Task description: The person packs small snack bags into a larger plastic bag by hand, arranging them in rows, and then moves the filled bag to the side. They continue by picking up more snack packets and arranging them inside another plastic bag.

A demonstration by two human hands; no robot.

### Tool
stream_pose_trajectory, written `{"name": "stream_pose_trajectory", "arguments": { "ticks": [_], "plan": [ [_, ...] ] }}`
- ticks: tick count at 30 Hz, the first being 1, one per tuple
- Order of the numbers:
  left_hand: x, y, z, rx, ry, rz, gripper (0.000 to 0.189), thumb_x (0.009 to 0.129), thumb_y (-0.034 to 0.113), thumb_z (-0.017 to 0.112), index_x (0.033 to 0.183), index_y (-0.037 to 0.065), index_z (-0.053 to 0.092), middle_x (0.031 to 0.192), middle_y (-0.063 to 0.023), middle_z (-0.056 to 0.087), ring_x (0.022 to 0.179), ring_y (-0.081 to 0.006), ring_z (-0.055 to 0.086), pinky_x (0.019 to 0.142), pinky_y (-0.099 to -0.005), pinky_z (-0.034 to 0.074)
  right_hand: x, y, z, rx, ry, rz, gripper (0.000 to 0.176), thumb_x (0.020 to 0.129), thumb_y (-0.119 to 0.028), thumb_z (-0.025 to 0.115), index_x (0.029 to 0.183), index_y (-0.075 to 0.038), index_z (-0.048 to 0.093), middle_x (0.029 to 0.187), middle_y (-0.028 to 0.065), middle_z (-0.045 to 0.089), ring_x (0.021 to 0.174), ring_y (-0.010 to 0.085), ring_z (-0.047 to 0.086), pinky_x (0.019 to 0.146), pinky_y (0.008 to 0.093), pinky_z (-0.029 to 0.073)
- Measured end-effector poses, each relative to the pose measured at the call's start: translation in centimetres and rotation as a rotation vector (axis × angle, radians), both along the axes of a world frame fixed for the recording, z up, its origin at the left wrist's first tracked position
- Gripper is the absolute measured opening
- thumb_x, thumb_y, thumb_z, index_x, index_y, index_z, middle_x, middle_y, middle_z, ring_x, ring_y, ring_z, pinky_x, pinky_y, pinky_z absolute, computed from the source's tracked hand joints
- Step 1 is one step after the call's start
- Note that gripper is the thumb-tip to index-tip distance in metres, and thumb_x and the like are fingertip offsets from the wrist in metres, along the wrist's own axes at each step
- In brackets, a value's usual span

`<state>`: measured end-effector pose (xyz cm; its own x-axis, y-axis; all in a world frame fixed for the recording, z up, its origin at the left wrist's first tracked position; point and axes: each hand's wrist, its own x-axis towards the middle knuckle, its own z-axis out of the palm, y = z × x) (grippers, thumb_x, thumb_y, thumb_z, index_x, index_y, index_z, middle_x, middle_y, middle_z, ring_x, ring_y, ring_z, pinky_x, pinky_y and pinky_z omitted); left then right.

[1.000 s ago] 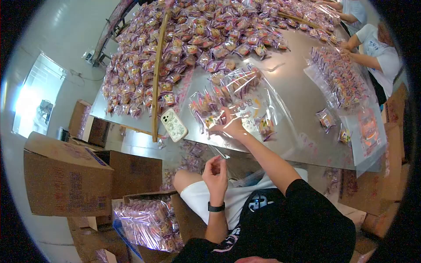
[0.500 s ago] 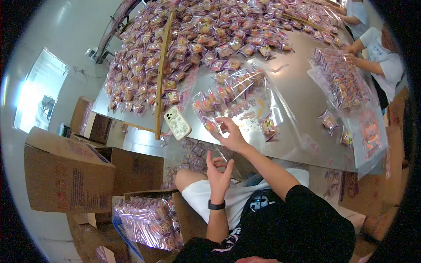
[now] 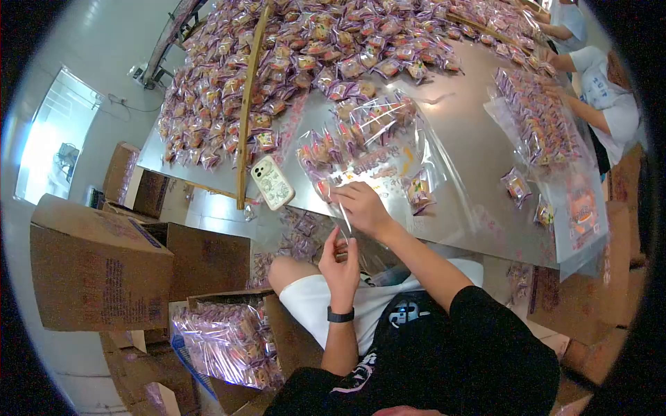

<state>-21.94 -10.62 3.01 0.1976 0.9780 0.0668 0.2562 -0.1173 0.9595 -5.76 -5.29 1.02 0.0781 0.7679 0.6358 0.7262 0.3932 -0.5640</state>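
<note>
A large clear plastic bag [image 3: 380,165] with printing lies on the metal table, partly filled with small wrapped snack packets [image 3: 334,143] in rows. My right hand [image 3: 363,210] is closed over the bag's near edge, fingers bent down beside a packet. Below it, my left hand [image 3: 338,267], with a black band on the wrist, pinches the bag's edge between thumb and fingers. A single packet [image 3: 419,192] sits at the bag's right side. Just left of the bag is a phone in a pale patterned case [image 3: 272,183].
A heap of wrapped packets covers the far table, crossed by a wooden strip [image 3: 252,104]. Another filled bag [image 3: 538,121] lies at right, near a co-worker's arms [image 3: 586,111]. Cardboard boxes [image 3: 104,270] stand left; an open one beside my leg holds bagged packets [image 3: 229,343].
My left hand has gone from spread fingers to a pinch on the bag's edge. My right hand's fingers have turned down and closed at the bag's edge. The view has shifted slightly.
</note>
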Motion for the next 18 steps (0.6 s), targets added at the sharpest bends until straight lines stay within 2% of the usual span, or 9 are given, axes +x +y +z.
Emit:
{"name": "stream_pose_trajectory", "arguments": {
  "ticks": [4,7,10,13,16,18],
  "plan": [
    [-0.5,0.1,0.1,-0.017,-0.039,-0.015,0.039,0.096,0.01,0.071,0.133,0.001,0.062,0.091,-0.0024,0.066,0.077,-0.0071,0.059,0.069,-0.0226,0.049,-0.9,0.5,-0.6,0.117,0.082,0.059,0.035,0.084,-0.009,0.072,0.118,-0.004,0.068,0.12,0.0131,0.067,0.102,0.0333,0.063,0.096,0.042,0.05],
    [-0.8,0.3,0.2,-0.009,-0.016,-0.004,0.037,0.095,0.01,0.071,0.13,0.001,0.063,0.09,-0.0019,0.066,0.077,-0.0068,0.059,0.068,-0.0224,0.049,-1.2,-0.3,0.4,-0.06,0.181,-0.076,0.041,0.082,-0.011,0.073,0.122,-0.004,0.065,0.125,0.0146,0.063,0.108,0.0346,0.061,0.096,0.0426,0.051],
    [-0.8,0.2,-0.3,-0.015,-0.031,0.011,0.033,0.094,0.009,0.071,0.125,0.001,0.067,0.09,-0.0035,0.069,0.079,-0.0077,0.062,0.068,-0.0232,0.051,-0.9,0.1,0.6,-0.078,-0.025,-0.243,0.047,0.08,-0.011,0.075,0.124,-0.003,0.062,0.128,0.0161,0.06,0.114,0.0357,0.059,0.098,0.0435,0.051],
    [-0.7,-0.1,-0.8,0.0,-0.038,-0.002,0.026,0.095,0.009,0.071,0.12,0.0,0.068,0.089,-0.0025,0.068,0.077,-0.0071,0.061,0.068,-0.0226,0.05,-0.4,1.2,-0.3,-0.164,-0.189,-0.127,0.05,0.077,-0.009,0.076,0.124,-0.002,0.061,0.127,0.0161,0.06,0.116,0.0353,0.059,0.099,0.0443,0.05],
    [-0.9,-0.1,-0.2,0.044,-0.011,-0.021,0.021,0.096,0.009,0.07,0.114,0.0,0.069,0.088,-0.0015,0.067,0.075,-0.0064,0.059,0.067,-0.022,0.048,-0.7,1.7,0.0,0.021,0.115,-0.232,0.042,0.083,-0.012,0.072,0.123,-0.004,0.062,0.105,0.0159,0.068,0.106,0.0358,0.063,0.093,0.0437,0.052],
    [-1.2,0.1,-0.2,0.043,-0.024,-0.011,0.018,0.097,0.01,0.069,0.112,0.0,0.069,0.086,-0.0013,0.067,0.074,-0.0062,0.058,0.066,-0.0219,0.047,-1.1,1.5,-0.2,-0.17,0.566,-0.109,0.039,0.082,-0.011,0.074,0.119,-0.003,0.063,0.107,0.0177,0.068,0.107,0.0369,0.064,0.093,0.0431,0.052]
  ]
}}
